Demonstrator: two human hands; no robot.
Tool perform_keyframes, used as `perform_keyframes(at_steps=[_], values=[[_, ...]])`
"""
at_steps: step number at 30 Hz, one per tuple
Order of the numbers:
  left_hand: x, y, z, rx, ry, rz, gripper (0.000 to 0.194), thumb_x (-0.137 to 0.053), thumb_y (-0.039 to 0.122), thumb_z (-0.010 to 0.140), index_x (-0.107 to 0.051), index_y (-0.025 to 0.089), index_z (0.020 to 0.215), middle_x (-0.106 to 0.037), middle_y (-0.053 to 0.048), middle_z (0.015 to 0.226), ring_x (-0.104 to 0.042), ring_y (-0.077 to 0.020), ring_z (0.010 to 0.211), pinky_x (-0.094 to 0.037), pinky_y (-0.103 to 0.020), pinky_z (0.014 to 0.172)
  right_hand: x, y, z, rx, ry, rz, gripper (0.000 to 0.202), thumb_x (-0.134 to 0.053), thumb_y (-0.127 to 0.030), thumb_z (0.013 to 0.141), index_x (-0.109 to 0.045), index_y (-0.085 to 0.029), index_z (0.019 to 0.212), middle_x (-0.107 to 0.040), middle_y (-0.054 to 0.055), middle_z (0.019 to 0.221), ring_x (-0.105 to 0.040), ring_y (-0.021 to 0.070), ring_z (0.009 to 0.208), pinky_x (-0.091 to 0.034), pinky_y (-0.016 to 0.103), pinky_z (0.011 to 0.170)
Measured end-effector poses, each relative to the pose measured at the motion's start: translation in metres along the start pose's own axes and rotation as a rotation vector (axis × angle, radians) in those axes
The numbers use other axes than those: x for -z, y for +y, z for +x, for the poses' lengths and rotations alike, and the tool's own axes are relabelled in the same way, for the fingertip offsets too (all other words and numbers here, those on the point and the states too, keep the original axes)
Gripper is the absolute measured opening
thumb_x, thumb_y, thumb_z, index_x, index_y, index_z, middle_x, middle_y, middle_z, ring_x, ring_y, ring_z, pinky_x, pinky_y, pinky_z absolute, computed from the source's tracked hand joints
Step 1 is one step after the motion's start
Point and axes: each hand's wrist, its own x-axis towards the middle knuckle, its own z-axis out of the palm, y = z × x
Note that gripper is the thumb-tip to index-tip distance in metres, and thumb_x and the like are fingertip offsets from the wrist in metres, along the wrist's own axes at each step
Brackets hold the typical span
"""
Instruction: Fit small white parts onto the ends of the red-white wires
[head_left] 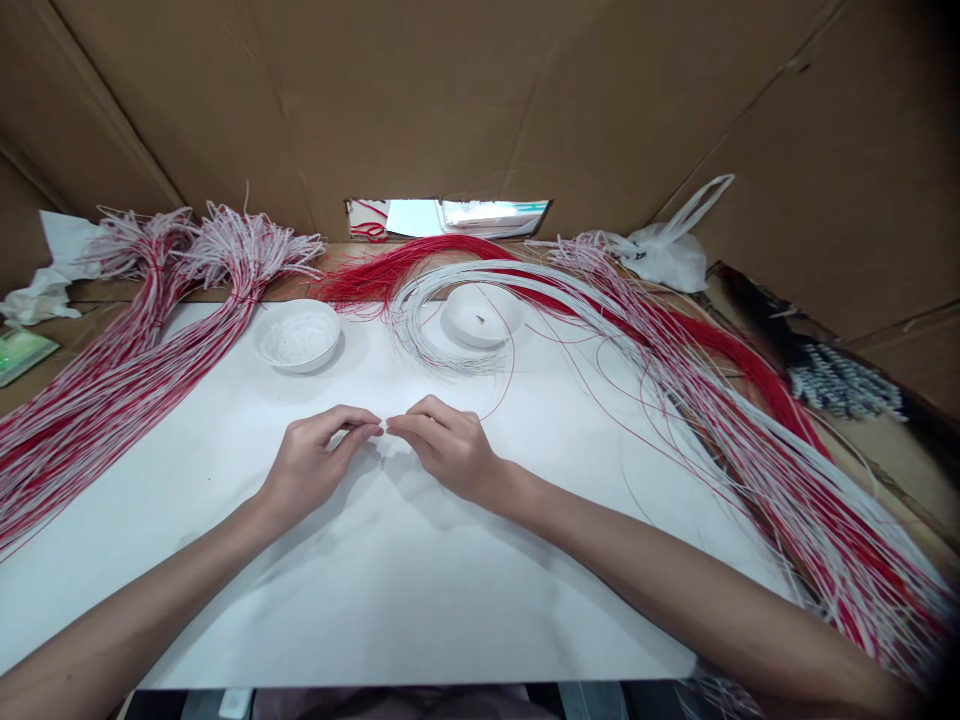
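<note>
At the centre of the frame, the left hand (pixel 311 457) and the right hand (pixel 455 452) meet almost tip to tip just above the white worktop (pixel 420 600), each with thumb and fingers pinched closed (whatever sits between them is too small to tell); a thin red strand (pixel 513 360) curves down to the right hand's knuckles from the upper centre; above the left hand stands a white bowl of white powder (pixel 298 338); right of it, a second white bowl (pixel 484 333) lies partly under a looped bundle of white strands (pixel 409 310), with a red bundle (pixel 457 243) arching behind; tied red-and-white bundles (pixel 187 345) run down the left side; more mixed red-and-white strands (pixel 720 415) sweep to the lower right; a white plastic bag (pixel 667 255) sits at upper right, by the cardboard wall (pixel 600 100).
</note>
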Motion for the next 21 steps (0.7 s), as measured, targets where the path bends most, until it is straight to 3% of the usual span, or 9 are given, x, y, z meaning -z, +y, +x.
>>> perform_keyframes(at_steps=[7,14,21], values=[[-0.0019,0.003,-0.0032,-0.257,0.034,0.164,0.015,-0.051,0.019,0.094,-0.064,0.021,0.098,-0.071,-0.003,0.089,-0.066,-0.0155,0.08,-0.052,-0.027,0.074,-0.0014,-0.0003,-0.0005,-0.003,-0.013,0.021,0.01,-0.057,-0.023,0.095,-0.067,-0.02,0.094,-0.065,-0.001,0.075,-0.058,0.0057,0.06,-0.043,0.018,0.053],[-0.002,0.0035,-0.0036,-0.332,0.03,0.226,0.013,-0.051,0.014,0.092,-0.061,0.021,0.097,-0.067,-0.003,0.084,-0.061,-0.0151,0.076,-0.05,-0.026,0.069,-0.0015,-0.004,0.003,0.004,-0.044,0.072,0.007,-0.055,-0.017,0.094,-0.063,-0.017,0.094,-0.068,0.001,0.084,-0.062,0.0073,0.067,-0.045,0.018,0.057],[0.0005,-0.0007,0.0015,-0.39,0.097,0.27,0.012,-0.053,0.007,0.091,-0.058,0.018,0.094,-0.065,-0.002,0.083,-0.057,-0.0135,0.077,-0.048,-0.027,0.072,0.0026,-0.0057,0.0074,-0.136,-0.075,-0.039,0.01,-0.049,-0.009,0.081,-0.056,-0.017,0.083,-0.063,0.0,0.079,-0.052,0.0088,0.058,-0.04,0.022,0.055]])
